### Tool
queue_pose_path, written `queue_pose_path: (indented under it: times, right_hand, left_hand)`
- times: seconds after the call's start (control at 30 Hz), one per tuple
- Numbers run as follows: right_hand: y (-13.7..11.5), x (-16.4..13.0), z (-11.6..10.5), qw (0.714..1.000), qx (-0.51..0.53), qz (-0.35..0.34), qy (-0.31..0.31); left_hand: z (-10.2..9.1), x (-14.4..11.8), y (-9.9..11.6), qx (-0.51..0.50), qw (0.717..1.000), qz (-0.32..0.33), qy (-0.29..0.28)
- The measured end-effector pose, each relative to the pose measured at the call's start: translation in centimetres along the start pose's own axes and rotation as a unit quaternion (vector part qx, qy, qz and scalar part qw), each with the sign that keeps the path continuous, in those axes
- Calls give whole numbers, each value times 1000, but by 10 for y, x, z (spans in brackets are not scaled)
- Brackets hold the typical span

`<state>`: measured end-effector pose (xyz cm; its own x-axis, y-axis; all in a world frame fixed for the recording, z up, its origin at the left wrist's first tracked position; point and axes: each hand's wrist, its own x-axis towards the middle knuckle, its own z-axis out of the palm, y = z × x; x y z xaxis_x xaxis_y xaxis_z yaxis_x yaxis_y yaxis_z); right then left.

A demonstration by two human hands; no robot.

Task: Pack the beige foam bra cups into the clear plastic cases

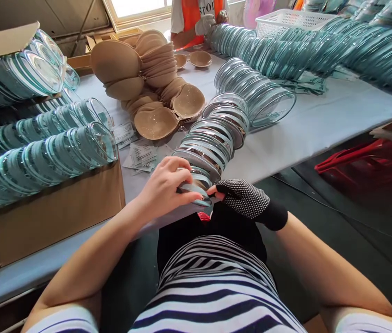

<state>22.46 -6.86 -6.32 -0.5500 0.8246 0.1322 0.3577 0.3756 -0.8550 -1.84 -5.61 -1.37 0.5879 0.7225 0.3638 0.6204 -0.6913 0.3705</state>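
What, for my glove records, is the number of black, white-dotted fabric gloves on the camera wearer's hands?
1: the black, white-dotted fabric glove is on the right hand. Both hands show; the left hand is bare.

Both forearms [107,247] angled inward. Left hand [168,184] held bare, fingers [178,167] curled, thumb [190,198] extended; right hand [242,199] gloved, fingertips [212,190] exposed, positioned near left thumb.

Glossy, see-through cases [202,147], plastic by their look, fill the centre. Tan cups [156,122] above look smooth and mostly matt. The glove [244,199], right of centre, is knit cloth, rough with dots. Matt cardboard [64,222] at left; paper slips [142,155] nearby; plastic basket [291,21], upper right.
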Motion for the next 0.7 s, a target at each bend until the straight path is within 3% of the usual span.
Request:
queue_pose_path:
  times: [0.1,0.23,0.4,0.57,0.63,0.7]
  right_hand:
    - [5,-8,3,999,13,33,28]
    - [9,-13,25,992,-6,43,117]
    - [12,-6,44,962,-163,65,209]
    - [2,3,35,938,-307,91,132]
    - [-4,0,27,950,-284,80,100]
    - [-7,-4,20,978,-187,45,83]
  left_hand:
    - [-1,2,-1,11,1000,-13,-14]
    - [-2,2,-2,17,998,-15,-52]
    - [-2,2,-2,33,997,9,-74]
    - [-2,3,-3,42,995,14,-87]
    - [-1,4,-3,44,996,-4,-79]
    - [-1,4,-4,45,996,-9,-76]
